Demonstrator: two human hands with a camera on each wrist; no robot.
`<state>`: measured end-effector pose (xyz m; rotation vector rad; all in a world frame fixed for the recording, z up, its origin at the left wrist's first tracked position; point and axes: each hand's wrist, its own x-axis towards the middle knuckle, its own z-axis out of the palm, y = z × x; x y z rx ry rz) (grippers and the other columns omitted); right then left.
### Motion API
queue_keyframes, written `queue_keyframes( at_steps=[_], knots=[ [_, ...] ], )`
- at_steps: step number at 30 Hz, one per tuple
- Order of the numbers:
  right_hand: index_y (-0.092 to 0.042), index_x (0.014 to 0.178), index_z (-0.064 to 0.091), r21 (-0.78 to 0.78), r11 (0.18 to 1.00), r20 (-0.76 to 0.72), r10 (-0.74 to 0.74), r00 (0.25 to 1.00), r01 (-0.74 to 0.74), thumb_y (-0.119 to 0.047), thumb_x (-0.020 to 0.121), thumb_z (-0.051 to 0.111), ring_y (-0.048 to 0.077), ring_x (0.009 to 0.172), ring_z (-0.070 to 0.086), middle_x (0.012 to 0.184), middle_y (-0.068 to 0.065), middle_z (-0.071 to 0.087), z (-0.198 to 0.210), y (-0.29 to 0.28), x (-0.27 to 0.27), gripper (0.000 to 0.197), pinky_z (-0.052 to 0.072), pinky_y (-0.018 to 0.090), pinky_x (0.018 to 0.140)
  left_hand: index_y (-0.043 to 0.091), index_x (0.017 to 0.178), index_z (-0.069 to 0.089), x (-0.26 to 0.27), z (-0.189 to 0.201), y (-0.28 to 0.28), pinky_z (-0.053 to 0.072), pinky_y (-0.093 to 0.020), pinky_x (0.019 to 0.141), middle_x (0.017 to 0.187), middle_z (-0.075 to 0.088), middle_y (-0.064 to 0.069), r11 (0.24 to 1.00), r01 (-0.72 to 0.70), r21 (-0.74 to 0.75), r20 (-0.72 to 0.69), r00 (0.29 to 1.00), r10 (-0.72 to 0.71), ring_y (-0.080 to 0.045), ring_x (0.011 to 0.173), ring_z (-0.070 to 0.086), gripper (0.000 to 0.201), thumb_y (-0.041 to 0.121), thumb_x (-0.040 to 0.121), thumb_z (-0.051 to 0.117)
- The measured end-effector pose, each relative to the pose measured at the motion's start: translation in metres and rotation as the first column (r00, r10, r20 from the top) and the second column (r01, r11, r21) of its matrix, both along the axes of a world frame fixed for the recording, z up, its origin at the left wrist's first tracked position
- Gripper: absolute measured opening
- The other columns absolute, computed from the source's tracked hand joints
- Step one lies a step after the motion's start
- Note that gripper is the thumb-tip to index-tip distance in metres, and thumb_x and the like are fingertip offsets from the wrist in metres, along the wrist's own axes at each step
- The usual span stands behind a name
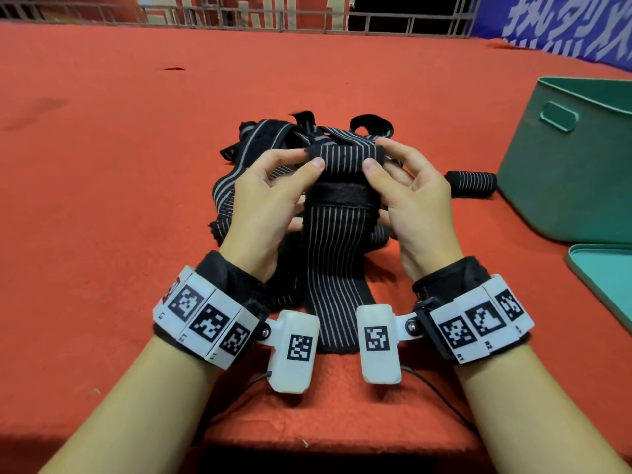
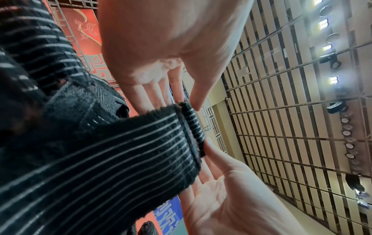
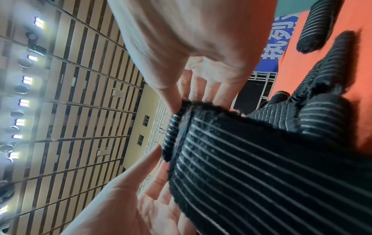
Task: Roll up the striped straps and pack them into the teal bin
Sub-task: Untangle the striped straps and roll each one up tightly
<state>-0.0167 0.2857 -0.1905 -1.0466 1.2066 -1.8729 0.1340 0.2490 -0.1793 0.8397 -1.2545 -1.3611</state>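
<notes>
1. Both hands raised over the middle of the red cloth-covered table, pinching the folded top end of one striped strap between thumb and fingertips.
2. Left hand gripping the left end of the fold, thumb pressed on the near face, fingers curled behind; seen from the left wrist camera as the upper hand with its thumb tip at the edge of the small roll.
3. Right hand gripping the right end of the fold the same way, thumb in front, index finger over the top; in its own wrist view shown as the upper hand with the fingers behind the fabric.
4. Only a narrow first turn rolled at the top of the strap, clear in both wrist views; rest of the strap hanging down flat between the wrists toward the near edge of the table, black hook-and-loop band across it just below the thumbs.
5. Tangled pile of loose straps lying on the table under and behind the hands, near the middle.
6. One finished roll lying on its side to the right of the hands, just beside the left wall of the teal bin.
7. Bin standing upright at the right edge of the table, inside not visible.
8. Teal lid lying flat nearer the front right corner, close to the bin.
</notes>
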Motion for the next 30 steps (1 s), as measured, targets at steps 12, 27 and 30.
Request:
queue_keyframes(
  at_steps=[12,27,30],
  knots=[
    [-0.015,0.128,0.067,0.058,0.997,-0.022,0.053,0.998,-0.052,-0.017,0.096,0.071,0.016,0.098,0.075,0.111,0.000,0.078,-0.005,0.000,-0.002,0.032,0.057,0.024,0.065,0.017,0.113,0.064,0.007,-0.005,-0.009,0.059,-0.033,0.070,0.091,0.077,0.004,1.000,0.005,0.027,-0.041,0.999,-0.004,-0.016,0.082,0.073,0.020,0.012,0.095,0.070],
    [-0.020,0.127,0.071,0.090,0.991,-0.033,0.106,0.994,-0.103,-0.008,0.092,0.067,0.019,0.102,0.074,0.116,-0.002,0.076,-0.005,-0.001,-0.002,0.037,0.059,0.030,0.068,0.020,0.124,0.071,0.011,0.001,-0.005,0.055,-0.025,0.069,0.102,0.077,0.003,0.994,0.109,0.026,-0.003,0.994,-0.109,-0.010,0.082,0.071,0.026,0.019,0.099,0.065],
    [-0.021,0.121,0.074,0.159,0.975,-0.031,0.164,0.986,-0.157,-0.038,0.098,0.065,0.023,0.104,0.074,0.113,0.003,0.077,-0.005,0.000,0.000,0.030,0.057,0.040,0.086,0.020,0.133,0.066,0.010,0.001,-0.004,0.059,-0.026,0.076,0.109,0.077,0.001,0.993,0.120,0.001,-0.049,0.992,-0.120,-0.013,0.096,0.074,0.036,0.013,0.098,0.065]
  ],
)
